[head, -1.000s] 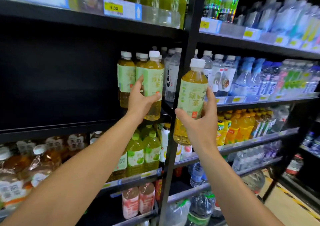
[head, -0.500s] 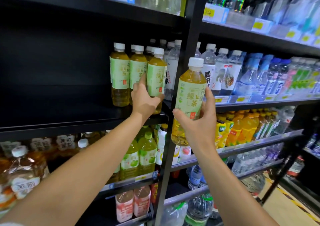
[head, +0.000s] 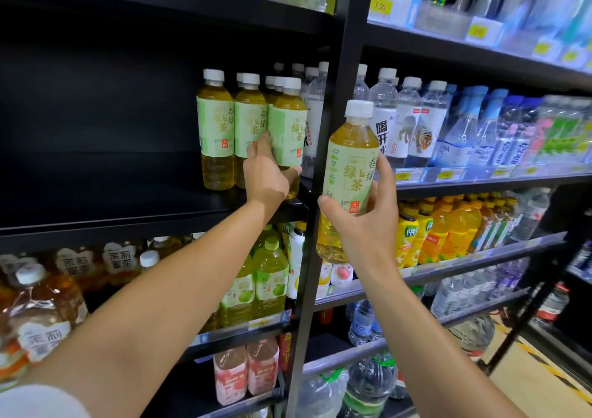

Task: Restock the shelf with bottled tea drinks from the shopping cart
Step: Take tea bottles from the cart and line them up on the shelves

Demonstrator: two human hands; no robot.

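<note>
Black steel makes up the shelf [head: 128,206], and its upright post [head: 330,161] serves as the landmark in the head view. Just left of the post, a cluster of green tea bottles [head: 221,135] with white caps and pale green labels stands at the right end of the shelf board; the rest of that board, further left of the post, is bare and dark. The left hand [head: 267,174] reaches up to the nearest of these, the front bottle [head: 288,129], with its fingers and thumb curled round the lower body while the bottle stands upright on the board. Directly in front of the post, the right hand [head: 368,225] grips a second green tea bottle [head: 349,174] round its lower half, thumb on the label's left side and fingers wrapped on the right. That bottle tilts slightly, its cap leaning right of the post, and it is held in the air, touching no shelf. Right of the post, water bottles [head: 416,123] fill the same level, and yellow drink bottles [head: 448,225] line the level below. Left of the post and lower down stand apple-green bottles [head: 269,276] and brown tea bottles [head: 41,308].
</note>
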